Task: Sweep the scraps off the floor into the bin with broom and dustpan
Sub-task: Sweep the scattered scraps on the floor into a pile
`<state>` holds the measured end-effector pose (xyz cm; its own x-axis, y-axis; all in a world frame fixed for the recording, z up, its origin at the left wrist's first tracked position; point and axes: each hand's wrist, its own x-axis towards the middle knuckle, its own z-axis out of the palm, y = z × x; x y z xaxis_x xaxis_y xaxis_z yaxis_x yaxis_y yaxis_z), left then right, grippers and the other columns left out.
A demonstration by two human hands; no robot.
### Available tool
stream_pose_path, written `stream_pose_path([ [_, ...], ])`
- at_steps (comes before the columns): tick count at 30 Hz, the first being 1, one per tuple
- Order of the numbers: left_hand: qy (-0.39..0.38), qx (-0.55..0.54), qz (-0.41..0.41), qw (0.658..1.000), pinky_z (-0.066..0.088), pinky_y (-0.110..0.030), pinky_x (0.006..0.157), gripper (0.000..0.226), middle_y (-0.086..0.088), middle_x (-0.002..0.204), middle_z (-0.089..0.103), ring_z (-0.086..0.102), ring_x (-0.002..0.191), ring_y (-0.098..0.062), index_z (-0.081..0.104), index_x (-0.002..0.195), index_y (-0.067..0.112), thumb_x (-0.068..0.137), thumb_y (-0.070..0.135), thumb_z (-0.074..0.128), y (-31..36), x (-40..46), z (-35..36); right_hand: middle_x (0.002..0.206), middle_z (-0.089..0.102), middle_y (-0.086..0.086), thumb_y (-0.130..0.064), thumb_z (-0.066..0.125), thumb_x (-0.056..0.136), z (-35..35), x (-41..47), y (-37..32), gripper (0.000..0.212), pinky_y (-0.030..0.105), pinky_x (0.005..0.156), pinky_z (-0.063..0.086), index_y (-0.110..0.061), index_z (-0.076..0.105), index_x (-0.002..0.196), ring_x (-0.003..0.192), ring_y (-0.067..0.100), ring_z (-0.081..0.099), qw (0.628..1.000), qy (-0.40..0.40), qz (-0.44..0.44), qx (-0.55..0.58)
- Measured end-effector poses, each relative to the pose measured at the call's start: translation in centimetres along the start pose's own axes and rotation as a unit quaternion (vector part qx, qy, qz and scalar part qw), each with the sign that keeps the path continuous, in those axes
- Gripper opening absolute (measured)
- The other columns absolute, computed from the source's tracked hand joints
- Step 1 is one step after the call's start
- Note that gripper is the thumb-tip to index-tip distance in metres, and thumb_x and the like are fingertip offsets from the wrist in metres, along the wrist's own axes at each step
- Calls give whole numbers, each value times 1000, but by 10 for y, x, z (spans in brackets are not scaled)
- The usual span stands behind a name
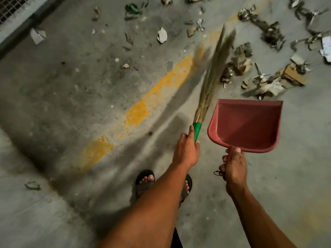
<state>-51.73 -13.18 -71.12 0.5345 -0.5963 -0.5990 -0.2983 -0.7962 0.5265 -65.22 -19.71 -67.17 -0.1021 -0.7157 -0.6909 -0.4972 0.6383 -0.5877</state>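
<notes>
A rough grey concrete floor [71,86] fills the view, crossed by a worn yellow painted line [138,111] and edged at the far left by a wire mesh grate [10,8]. The left hand [187,151] wraps its fingers around the green plastic handle of a grass broom [207,90]; the long straw-coloured bristles fan forward and away from that grip, blurred at the tips, ending beside the scraps. The right hand [232,167] grips the short handle of a dull red plastic dustpan [245,126], thumb on top, with the smooth, shallow, empty pan reaching forward of the fist and its wide lip pointing toward the litter. Just beyond that lip lies a pile of scraps [259,76]: torn cardboard, crumpled paper and shiny foil-like bits. More pieces are scattered farther out from both hands, among them a white paper wad [162,35] and a green wrapper [132,8]. Below the arms, two feet in dark sandals [145,181] stand on the concrete.
</notes>
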Motion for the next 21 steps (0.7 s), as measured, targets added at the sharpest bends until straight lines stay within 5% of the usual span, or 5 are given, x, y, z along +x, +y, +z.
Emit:
stream_pose_path([
  [5,90,-121,-74,986,43,-35,101,59,-10,149,55,54,134,-30,26,167,28,112,41,42,-42,-22,-24,75,44,0,-52,33,111,22,-20,-20,42,18,40,25,-18,57,104,45,9,33,996,-92,6,19],
  [9,208,-170,-154,951,41,-38,114,66,-17,160,48,51,141,-36,30,166,13,107,31,56,-92,-41,-48,76,44,3,-53,30,112,54,-40,-31,56,19,43,21,-4,56,116,47,10,31,984,-180,-8,2],
  [14,308,-240,-304,869,50,-47,102,50,-24,123,64,62,115,-44,60,140,5,96,26,71,-176,-50,-76,73,43,3,-56,33,111,103,-59,-36,62,19,41,20,2,55,119,46,11,30,966,-255,-25,-21],
  [21,363,-259,-462,767,60,-46,85,64,-29,112,66,69,98,-46,65,129,-1,78,38,66,-303,-79,-108,75,46,4,-55,34,111,159,-86,-15,57,21,43,23,-4,60,115,45,11,34,943,-326,-30,-57],
])
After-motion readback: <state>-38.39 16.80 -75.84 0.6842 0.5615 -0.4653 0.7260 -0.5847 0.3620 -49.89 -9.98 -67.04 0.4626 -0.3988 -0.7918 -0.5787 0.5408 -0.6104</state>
